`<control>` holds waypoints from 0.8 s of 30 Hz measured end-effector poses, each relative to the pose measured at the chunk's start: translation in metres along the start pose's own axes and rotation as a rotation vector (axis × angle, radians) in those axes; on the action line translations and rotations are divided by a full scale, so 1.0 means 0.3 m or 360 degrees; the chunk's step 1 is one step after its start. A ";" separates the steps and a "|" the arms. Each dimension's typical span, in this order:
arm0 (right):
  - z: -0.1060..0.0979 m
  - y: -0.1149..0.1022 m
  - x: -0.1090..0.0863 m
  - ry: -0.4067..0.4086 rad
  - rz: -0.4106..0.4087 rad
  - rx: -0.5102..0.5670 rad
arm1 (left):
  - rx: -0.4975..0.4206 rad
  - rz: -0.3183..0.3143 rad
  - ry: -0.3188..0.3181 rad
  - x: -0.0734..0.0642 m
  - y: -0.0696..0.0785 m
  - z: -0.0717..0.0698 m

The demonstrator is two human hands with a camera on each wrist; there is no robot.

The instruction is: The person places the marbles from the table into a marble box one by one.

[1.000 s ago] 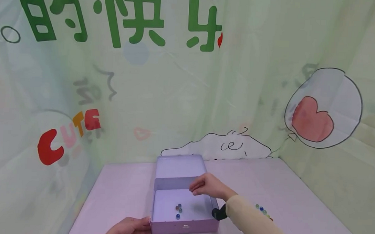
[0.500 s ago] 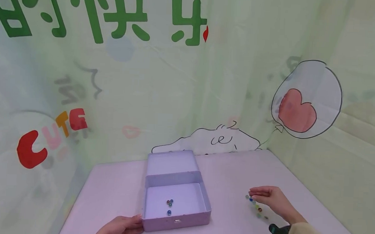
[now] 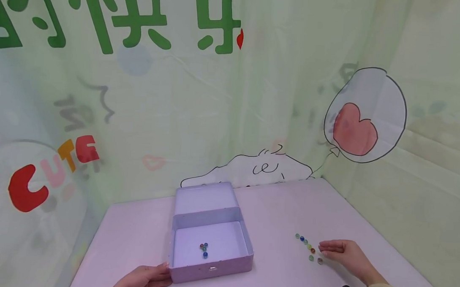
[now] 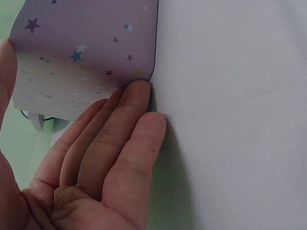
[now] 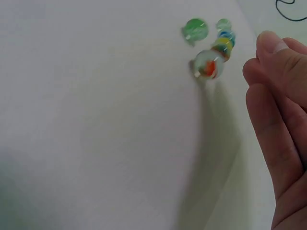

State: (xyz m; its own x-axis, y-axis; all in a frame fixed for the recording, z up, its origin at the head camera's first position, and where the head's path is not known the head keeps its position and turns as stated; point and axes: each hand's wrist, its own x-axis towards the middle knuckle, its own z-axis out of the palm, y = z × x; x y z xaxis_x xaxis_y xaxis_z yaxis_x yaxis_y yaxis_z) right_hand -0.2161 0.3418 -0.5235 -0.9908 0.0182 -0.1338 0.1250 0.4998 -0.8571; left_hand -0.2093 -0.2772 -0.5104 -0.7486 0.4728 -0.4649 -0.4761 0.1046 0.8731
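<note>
The box (image 3: 195,274) is light purple, dotted with little blue, white and yellow stars (image 4: 76,56). The green marble (image 5: 195,29) is see-through, and the clear marble (image 5: 204,60) has a red-orange swirl (image 5: 211,68). A red heart (image 3: 353,133) sits on the pale drawn balloon (image 3: 391,111).

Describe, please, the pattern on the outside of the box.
The box has scattered multicoloured stars on pale purple; the left wrist view shows it best.

Left hand (image 3: 145,278) touches a purple box (image 3: 193,275) containing marbles (image 3: 205,255).
</note>
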 end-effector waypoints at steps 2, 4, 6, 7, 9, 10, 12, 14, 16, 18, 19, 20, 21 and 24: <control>0.005 0.024 -0.007 0.0005 0.0023 -0.0033 | 0.0003 -0.0009 0.0001 0.000 0.000 -0.001; 0.011 0.042 -0.019 0.0013 0.0038 -0.0046 | 0.0007 -0.0013 0.0002 0.000 0.000 -0.001; 0.018 0.054 -0.032 0.0023 0.0025 -0.0057 | 0.0027 0.0004 0.0005 0.001 0.001 -0.001; 0.021 0.058 -0.037 0.0035 0.0014 -0.0070 | 0.0033 0.0006 0.0009 0.000 0.002 0.000; 0.029 0.063 -0.042 0.0053 -0.0025 -0.0068 | 0.0040 0.0007 0.0020 -0.002 0.004 0.002; 0.032 0.064 -0.043 0.0058 -0.0045 -0.0077 | 0.0044 0.0008 0.0027 -0.002 0.006 0.004; 0.042 0.060 -0.040 0.0065 -0.0071 -0.0091 | 0.0032 -0.0008 0.0036 -0.004 0.008 0.004; 0.054 0.052 -0.037 0.0070 -0.0092 -0.0115 | 0.0018 -0.0017 0.0041 -0.005 0.010 0.005; 0.067 0.040 -0.035 0.0083 -0.0117 -0.0161 | 0.0002 -0.0022 0.0035 -0.006 0.011 0.005; 0.079 0.027 -0.034 0.0122 -0.0123 -0.0204 | -0.0013 -0.0018 0.0026 -0.006 0.010 0.005; 0.084 0.021 -0.033 0.0140 -0.0125 -0.0229 | -0.0015 -0.0010 0.0025 -0.006 0.010 0.005; 0.088 0.018 -0.032 0.0158 -0.0124 -0.0248 | -0.0017 0.0002 0.0019 -0.006 0.008 0.005; 0.092 0.016 -0.031 0.0178 -0.0109 -0.0262 | -0.0019 0.0012 0.0015 -0.006 0.006 0.006; 0.098 0.016 -0.034 0.0224 -0.0039 -0.0249 | -0.0025 0.0044 0.0004 -0.004 0.002 0.008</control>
State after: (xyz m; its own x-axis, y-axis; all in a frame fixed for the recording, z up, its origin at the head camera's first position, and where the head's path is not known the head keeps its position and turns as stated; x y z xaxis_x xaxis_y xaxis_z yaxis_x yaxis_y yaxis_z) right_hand -0.2041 0.3186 -0.5408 -0.9922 0.1198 -0.0338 0.1022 0.6295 -0.7702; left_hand -0.2075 -0.2757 -0.5089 -0.7626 0.4731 -0.4412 -0.4626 0.0780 0.8831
